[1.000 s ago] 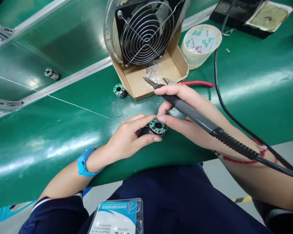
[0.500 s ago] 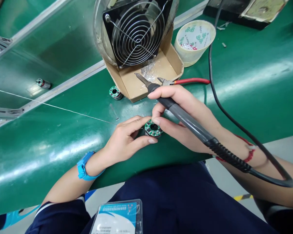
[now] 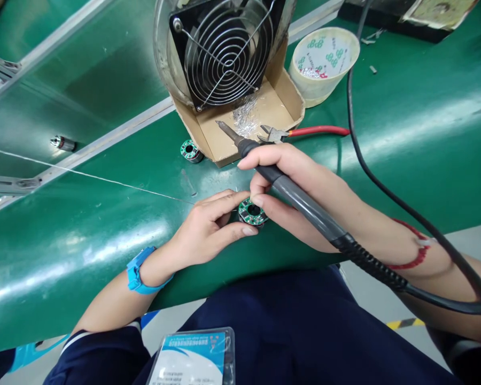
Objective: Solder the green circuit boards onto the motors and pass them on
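Note:
My left hand (image 3: 210,227) grips a small motor with a round green circuit board (image 3: 249,215) on top, its thumb and fingers around the sides. A soldering iron (image 3: 304,200) lies across my right hand (image 3: 304,176), held under the index finger with its tip pointing up and left, away from the motor. The thumb and a bent finger of that hand pinch together at the board's upper right edge; whatever is between them is too small to make out. A thin solder wire (image 3: 144,190) runs from the left to behind my left hand.
A fan with a wire guard (image 3: 228,64) stands behind a cardboard tray (image 3: 212,136) holding metal clippings. Red-handled cutters (image 3: 318,130) lie beside it. Nearby are a tape-roll cup (image 3: 320,85) and another board-topped motor (image 3: 190,152). One more motor (image 3: 63,143) lies far left.
The motor at the far left has rolled or shifted a little to the left. My right hand and the soldering iron have moved very slightly; my left hand stays around the motor.

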`<state>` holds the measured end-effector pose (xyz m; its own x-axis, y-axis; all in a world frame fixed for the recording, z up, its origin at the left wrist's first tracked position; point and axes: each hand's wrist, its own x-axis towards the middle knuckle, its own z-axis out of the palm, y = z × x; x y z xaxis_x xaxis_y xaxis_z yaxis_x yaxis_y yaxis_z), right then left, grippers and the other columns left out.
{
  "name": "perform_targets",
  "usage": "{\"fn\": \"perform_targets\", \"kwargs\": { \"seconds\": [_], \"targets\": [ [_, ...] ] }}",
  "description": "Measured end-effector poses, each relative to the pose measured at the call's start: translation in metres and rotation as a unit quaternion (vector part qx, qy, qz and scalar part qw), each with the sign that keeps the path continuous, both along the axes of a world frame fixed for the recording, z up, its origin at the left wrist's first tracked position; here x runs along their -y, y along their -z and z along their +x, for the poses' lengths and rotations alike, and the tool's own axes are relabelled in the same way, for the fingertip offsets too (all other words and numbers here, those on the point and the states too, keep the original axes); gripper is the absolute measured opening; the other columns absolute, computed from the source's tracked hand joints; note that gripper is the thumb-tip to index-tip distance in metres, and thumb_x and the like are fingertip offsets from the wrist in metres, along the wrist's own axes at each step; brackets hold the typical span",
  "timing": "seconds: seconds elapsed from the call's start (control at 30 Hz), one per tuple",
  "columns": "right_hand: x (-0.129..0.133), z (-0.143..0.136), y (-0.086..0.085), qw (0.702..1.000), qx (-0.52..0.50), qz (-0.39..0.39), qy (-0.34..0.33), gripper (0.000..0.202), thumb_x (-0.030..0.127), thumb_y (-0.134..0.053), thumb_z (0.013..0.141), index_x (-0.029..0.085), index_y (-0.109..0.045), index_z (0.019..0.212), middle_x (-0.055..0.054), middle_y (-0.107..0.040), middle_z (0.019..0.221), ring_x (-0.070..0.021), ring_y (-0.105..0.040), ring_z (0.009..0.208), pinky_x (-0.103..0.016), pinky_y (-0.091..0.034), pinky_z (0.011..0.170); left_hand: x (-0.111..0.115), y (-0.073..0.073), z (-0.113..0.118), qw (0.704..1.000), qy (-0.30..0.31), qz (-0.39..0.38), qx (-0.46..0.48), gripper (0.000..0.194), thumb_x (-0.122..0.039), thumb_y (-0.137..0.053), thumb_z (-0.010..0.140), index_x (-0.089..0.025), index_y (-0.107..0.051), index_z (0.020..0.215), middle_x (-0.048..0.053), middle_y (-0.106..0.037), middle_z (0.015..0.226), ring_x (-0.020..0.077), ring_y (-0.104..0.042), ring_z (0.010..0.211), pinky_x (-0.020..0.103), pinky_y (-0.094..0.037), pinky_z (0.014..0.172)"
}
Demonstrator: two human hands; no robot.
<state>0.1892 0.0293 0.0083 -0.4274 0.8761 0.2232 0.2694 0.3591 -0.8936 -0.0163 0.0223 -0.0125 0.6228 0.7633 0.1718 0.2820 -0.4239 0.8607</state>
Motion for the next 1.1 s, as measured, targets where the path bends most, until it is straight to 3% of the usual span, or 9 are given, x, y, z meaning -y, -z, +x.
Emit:
{"fn": "perform_targets", "kwargs": {
  "seconds": [0.27,0.4,0.6,0.67,0.77,0.87,0.93,1.03,1.1],
  "targets": [
    [0.001,0.001,0.002,0.999,0.006,-0.035,0.027,0.033,0.018,-0.053,0.087,0.023,-0.051,0.119,0.003,-0.061,0.081,-0.0100,-0.060,0.065,-0.026,-0.053,0.063,-0.002,0.003,-0.001,0.999,0.005,-0.037,-0.015,0.042,-0.046,-0.066,0.092,-0.022,-0.065,0.126,-0.002,-0.055,0.076,0.0075,-0.040,0.057,0.021,-0.036,0.055],
    [0.007,0.003,0.008,0.997,-0.013,-0.007,0.082,0.038,0.026,-0.060,0.090,0.026,-0.049,0.127,0.001,-0.066,0.092,-0.0140,-0.066,0.084,-0.031,-0.057,0.081,-0.003,0.006,-0.001,0.999,-0.028,-0.023,-0.009,0.042,-0.044,-0.072,0.088,-0.021,-0.064,0.122,-0.002,-0.055,0.078,0.0085,-0.043,0.060,0.023,-0.037,0.057],
    [0.018,-0.010,0.027,0.970,0.190,0.104,0.113,0.058,0.044,-0.066,0.087,0.015,-0.049,0.134,-0.011,-0.068,0.107,-0.0281,-0.066,0.096,-0.046,-0.056,0.083,0.000,0.012,0.006,0.985,-0.111,0.048,-0.127,0.024,-0.021,-0.066,0.086,-0.018,-0.057,0.108,0.002,-0.055,0.092,0.0117,-0.047,0.072,0.025,-0.039,0.063],
    [0.016,-0.013,0.034,0.955,0.249,0.125,0.102,0.050,0.035,-0.061,0.090,0.014,-0.050,0.134,-0.014,-0.068,0.110,-0.0299,-0.065,0.096,-0.047,-0.054,0.082,-0.001,0.016,0.005,0.981,-0.120,0.004,-0.149,0.030,-0.014,-0.062,0.083,-0.018,-0.052,0.111,0.003,-0.054,0.098,0.0104,-0.045,0.069,0.025,-0.039,0.062],
    [0.010,-0.013,0.042,0.947,0.288,0.131,0.060,0.046,0.022,-0.054,0.091,0.016,-0.050,0.136,-0.014,-0.068,0.111,-0.0296,-0.063,0.096,-0.048,-0.053,0.083,-0.007,0.024,-0.002,0.982,-0.143,-0.109,-0.059,0.035,-0.012,-0.055,0.079,-0.018,-0.045,0.112,0.002,-0.050,0.098,0.0083,-0.044,0.065,0.024,-0.042,0.058],
    [0.007,-0.008,0.043,0.960,0.245,0.136,0.020,0.046,0.014,-0.050,0.090,0.018,-0.051,0.136,-0.013,-0.068,0.119,-0.0282,-0.064,0.104,-0.048,-0.053,0.089,-0.013,0.031,-0.009,0.970,-0.158,-0.179,0.048,0.025,-0.011,-0.046,0.077,-0.020,-0.045,0.100,-0.002,-0.045,0.083,0.0091,-0.046,0.062,0.023,-0.043,0.055],
    [0.009,-0.003,0.041,0.973,0.183,0.137,0.019,0.048,0.014,-0.051,0.091,0.021,-0.051,0.138,-0.010,-0.070,0.122,-0.0252,-0.065,0.110,-0.045,-0.053,0.095,-0.015,0.031,-0.010,0.971,-0.164,-0.165,0.060,0.019,-0.009,-0.042,0.079,-0.020,-0.048,0.093,-0.003,-0.046,0.077,0.0094,-0.047,0.061,0.024,-0.044,0.056],
    [0.019,0.006,0.037,0.985,0.085,0.122,0.088,0.055,0.013,-0.059,0.089,0.029,-0.052,0.142,-0.005,-0.073,0.119,-0.0193,-0.070,0.103,-0.038,-0.054,0.096,-0.011,0.028,-0.009,0.983,-0.167,-0.069,0.019,0.024,-0.006,-0.043,0.082,-0.018,-0.055,0.098,0.000,-0.053,0.085,0.0099,-0.052,0.071,0.024,-0.046,0.064],
    [0.029,0.013,0.037,0.980,0.031,0.108,0.162,0.054,0.014,-0.067,0.084,0.032,-0.060,0.135,-0.004,-0.075,0.113,-0.0182,-0.072,0.088,-0.036,-0.057,0.086,-0.007,0.026,-0.007,0.988,-0.155,-0.013,-0.014,0.032,-0.003,-0.044,0.082,-0.018,-0.055,0.108,0.001,-0.056,0.088,0.0106,-0.054,0.077,0.025,-0.046,0.068]
  ]
}}
